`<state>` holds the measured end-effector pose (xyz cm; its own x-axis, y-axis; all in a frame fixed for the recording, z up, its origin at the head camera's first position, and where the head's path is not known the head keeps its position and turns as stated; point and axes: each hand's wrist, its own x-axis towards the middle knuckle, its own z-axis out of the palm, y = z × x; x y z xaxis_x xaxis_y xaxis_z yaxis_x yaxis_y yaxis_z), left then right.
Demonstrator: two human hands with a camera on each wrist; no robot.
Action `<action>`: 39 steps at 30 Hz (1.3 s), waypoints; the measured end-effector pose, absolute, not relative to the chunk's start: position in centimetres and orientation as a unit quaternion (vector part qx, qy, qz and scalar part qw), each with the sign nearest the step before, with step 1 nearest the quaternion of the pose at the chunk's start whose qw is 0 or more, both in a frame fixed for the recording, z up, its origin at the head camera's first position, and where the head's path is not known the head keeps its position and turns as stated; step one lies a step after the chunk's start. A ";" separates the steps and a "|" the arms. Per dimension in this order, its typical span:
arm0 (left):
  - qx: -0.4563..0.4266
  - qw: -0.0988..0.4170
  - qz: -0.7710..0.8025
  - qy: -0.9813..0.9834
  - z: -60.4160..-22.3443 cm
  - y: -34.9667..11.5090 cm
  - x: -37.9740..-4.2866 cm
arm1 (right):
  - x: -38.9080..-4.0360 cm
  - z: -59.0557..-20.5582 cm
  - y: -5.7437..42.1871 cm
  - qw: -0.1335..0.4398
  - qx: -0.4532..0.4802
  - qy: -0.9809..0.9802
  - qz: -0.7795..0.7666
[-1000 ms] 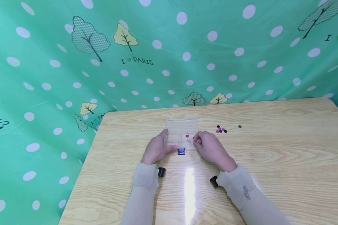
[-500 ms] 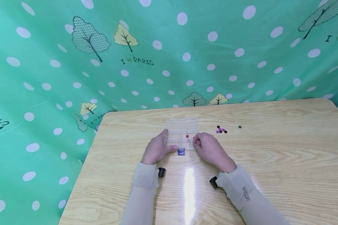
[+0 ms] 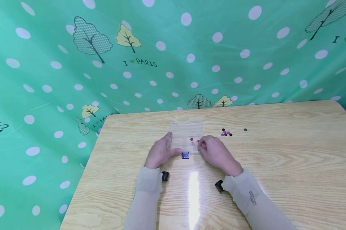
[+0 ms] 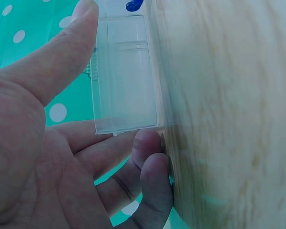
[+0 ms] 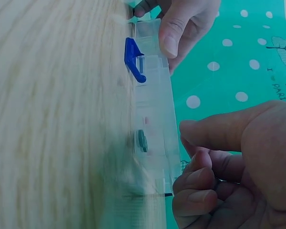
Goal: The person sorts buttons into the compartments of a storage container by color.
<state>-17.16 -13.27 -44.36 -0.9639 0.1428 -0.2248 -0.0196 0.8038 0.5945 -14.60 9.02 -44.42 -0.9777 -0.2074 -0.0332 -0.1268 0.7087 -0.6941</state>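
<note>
In the head view a clear plastic compartment box [image 3: 177, 141] stands on the table with its lid [image 3: 186, 129] laid back and a blue latch [image 3: 185, 155] at its front. My left hand [image 3: 160, 151] grips its left end, thumb at the front wall and fingers round the far side. Over the right end is my right hand [image 3: 214, 152], thumb and fingers curled together; I cannot tell whether they pinch something. A small red disc [image 3: 191, 139] lies in the right compartment. Through the wall, the right wrist view shows a dark green disc [image 5: 142, 140] below the fingertips.
Several small purple and black discs [image 3: 225, 132] lie right of the box on the wooden table [image 3: 276, 166]. One green disc [image 3: 245, 129] sits apart, farther right. A green patterned curtain [image 3: 173, 57] hangs behind the table's back edge.
My right hand shifts very slightly at the box's right end, its fingers still curled. The left hand and the box stay in place.
</note>
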 end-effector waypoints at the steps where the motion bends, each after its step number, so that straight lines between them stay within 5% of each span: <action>1: 0.033 0.130 0.311 0.941 -44.4 -13.3 -17.2 | -14.6 -44.3 9.1 0.054 -0.088 0.923 -0.372; 39: 0.033 0.127 0.312 0.941 -44.4 -13.1 -16.9 | -16.2 -44.3 16.2 -0.017 -0.041 0.923 -0.383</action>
